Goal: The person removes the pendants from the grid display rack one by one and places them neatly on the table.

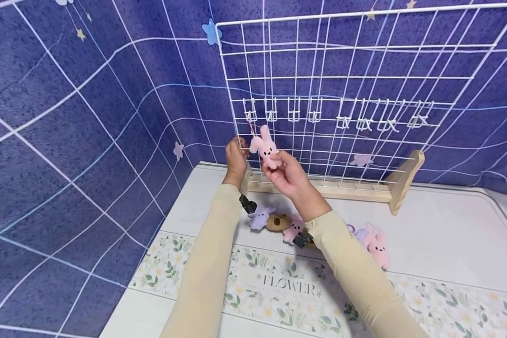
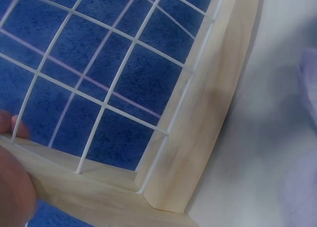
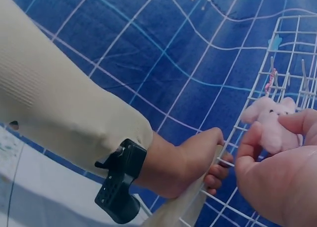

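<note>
My right hand [image 1: 289, 176] pinches a pink bunny plush keychain [image 1: 267, 149] between thumb and fingers. The plush has one ear upright and one folded. Its pink beaded strap [image 1: 250, 123] reaches up to the leftmost hook [image 1: 252, 114] on a white wire grid rack [image 1: 295, 77]; whether the loop sits over the hook is too small to tell. My left hand [image 1: 235, 157] grips the wooden upright at the rack's left edge. Its fingers [image 3: 214, 180] curl round that upright in the right wrist view. Up close in the left wrist view is the wooden stand [image 2: 208, 103].
Several more wire hooks [image 1: 314, 116] run in a row to the right. On the table below lie a purple plush [image 1: 259, 218], a brown plush [image 1: 277, 222] and a pink plush [image 1: 294, 227]. Another pink bunny plush [image 1: 379, 249] lies right of my right forearm, beside something purple.
</note>
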Available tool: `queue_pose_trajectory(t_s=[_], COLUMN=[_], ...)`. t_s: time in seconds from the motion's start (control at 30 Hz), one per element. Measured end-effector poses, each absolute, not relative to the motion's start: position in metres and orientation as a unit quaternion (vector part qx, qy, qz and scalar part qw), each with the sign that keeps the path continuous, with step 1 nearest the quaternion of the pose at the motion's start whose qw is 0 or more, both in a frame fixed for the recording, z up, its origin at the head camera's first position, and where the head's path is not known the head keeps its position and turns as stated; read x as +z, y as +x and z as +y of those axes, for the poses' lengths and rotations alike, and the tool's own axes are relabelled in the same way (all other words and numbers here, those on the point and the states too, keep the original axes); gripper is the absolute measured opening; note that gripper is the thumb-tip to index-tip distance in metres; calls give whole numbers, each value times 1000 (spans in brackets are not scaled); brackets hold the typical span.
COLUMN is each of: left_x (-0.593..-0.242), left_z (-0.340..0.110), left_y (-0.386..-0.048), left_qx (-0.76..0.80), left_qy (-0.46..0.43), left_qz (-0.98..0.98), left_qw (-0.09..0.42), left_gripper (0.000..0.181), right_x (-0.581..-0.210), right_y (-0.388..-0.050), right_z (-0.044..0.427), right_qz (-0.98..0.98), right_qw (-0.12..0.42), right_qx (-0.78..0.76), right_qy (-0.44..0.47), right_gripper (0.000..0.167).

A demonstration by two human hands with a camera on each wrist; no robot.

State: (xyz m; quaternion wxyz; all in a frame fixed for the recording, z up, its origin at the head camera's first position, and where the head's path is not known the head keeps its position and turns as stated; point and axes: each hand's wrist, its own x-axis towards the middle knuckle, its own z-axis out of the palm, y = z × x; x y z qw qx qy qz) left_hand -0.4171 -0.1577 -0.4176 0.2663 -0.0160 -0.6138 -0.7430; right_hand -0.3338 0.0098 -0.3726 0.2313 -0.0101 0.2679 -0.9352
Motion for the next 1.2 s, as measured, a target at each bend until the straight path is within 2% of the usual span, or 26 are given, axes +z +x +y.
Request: queue_pose_trajectory(t_s=[0.37, 0.63, 0.97, 1.2], left_x=[-412, -411, -413, -412], left_z=[-160, -164, -162, -165], left_y=[-416, -416, -415, -415], left_qx=[-754, -769, -764, -770], left_qy=[-25, -44, -36, -49], left_qz=[-607, -601, -604, -604], left_qw=[248, 214, 222, 202], left_gripper=[31, 32, 30, 31], right_x=[-373, -369, -371, -374], right_y=[-322, -321, -314, -309], right_z=[14, 21, 28, 28], right_qz=[336, 315, 346, 373], right_qw=[214, 233, 261, 260], right_qx=[-913, -912, -890, -876], right_qy=[-88, -117, -140, -160], right_gripper=[37, 46, 62, 64])
